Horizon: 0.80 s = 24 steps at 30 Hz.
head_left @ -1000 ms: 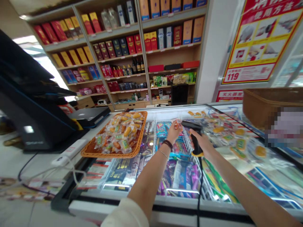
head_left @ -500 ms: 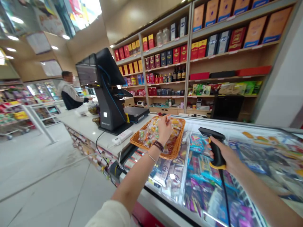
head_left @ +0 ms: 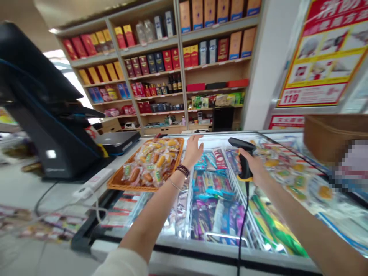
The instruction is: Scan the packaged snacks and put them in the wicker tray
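Observation:
My left hand (head_left: 193, 150) is raised over the glass-topped freezer (head_left: 212, 180), just right of a wicker basket (head_left: 179, 155) of wrapped snacks (head_left: 156, 159). Its fingers are apart and hold nothing; a dark beaded bracelet and a thin bangle circle the wrist. In my right hand (head_left: 253, 165) is a black and yellow barcode scanner (head_left: 245, 165), gripped by its handle, its head pointing left. The scanner's cable (head_left: 244, 222) hangs down across the freezer's front. Colourful packages show beneath the glass.
On the left counter stand a dark checkout terminal (head_left: 43, 115), a flat black scale (head_left: 119, 142) and a white power strip (head_left: 93, 182). A brown box (head_left: 330, 134) sits on the freezer at the right. Shelves (head_left: 155, 73) of boxes and bottles line the back.
The view has swung right, bringing the brown box and a wall poster into sight. My left hand has left the basket's snacks and now hovers to its right with fingers apart.

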Each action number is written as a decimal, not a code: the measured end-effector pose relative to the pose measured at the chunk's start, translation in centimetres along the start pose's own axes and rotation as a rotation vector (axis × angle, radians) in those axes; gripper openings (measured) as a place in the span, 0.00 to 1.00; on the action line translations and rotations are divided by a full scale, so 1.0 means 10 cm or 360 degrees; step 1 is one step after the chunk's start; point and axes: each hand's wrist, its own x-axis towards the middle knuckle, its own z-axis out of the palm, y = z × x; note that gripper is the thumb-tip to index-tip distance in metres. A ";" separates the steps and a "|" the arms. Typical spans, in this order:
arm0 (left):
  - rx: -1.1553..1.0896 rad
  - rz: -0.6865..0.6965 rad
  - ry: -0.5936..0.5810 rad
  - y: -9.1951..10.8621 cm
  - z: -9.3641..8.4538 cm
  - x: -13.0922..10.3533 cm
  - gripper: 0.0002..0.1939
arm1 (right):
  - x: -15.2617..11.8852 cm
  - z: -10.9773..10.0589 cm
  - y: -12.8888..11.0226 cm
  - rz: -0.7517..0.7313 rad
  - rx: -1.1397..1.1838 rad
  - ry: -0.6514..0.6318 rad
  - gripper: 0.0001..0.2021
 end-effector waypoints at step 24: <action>0.0048 0.0068 -0.0762 0.46 2.67 0.49 0.15 | 0.28 -1.14 0.05 -0.0143 -0.0005 0.0692 0.22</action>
